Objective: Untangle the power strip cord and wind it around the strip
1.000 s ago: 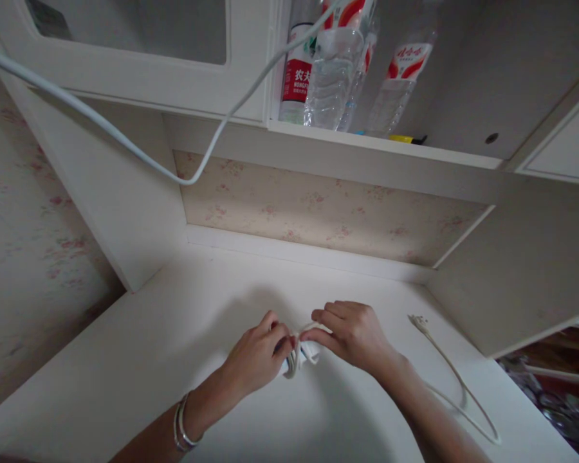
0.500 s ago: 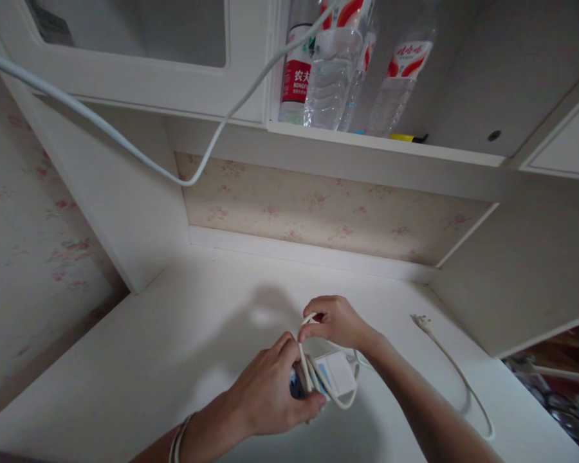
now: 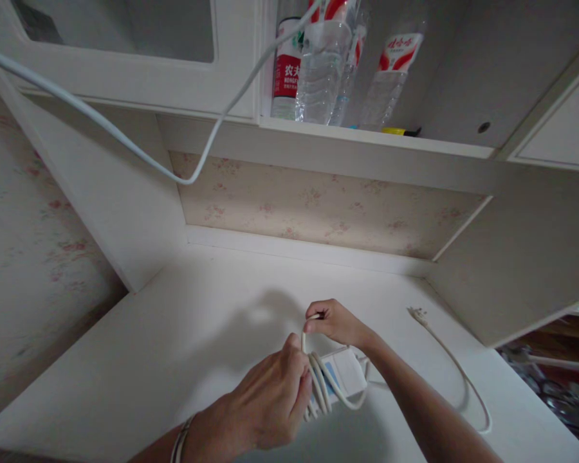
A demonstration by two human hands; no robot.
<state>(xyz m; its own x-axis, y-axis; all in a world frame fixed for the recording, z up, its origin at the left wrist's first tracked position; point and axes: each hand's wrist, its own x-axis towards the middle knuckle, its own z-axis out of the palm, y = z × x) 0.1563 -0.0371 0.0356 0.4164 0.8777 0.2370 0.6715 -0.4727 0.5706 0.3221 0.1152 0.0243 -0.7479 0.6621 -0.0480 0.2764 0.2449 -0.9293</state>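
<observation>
Over the white desk, my left hand is closed around one end of a white power strip with a blue patch. Several turns of a cream power cord wrap the strip's middle, and one loop hangs toward its far end. My right hand, just above, pinches a length of that cord, which rises from beside my left fingers. The strip's left end is hidden under my left hand. At the right, a plug lies on the desk, its cord curving toward me and then out of sight.
The white desktop has side panels left and right and a flowered wall behind. Above, a shelf holds several plastic bottles and a small yellow-and-black item. A thick white cable hangs across the upper left.
My left hand has turned over the strip's end, hiding its dark socket area. More cord turns show around the strip, which sits slightly farther right. My right hand still pinches the cord.
</observation>
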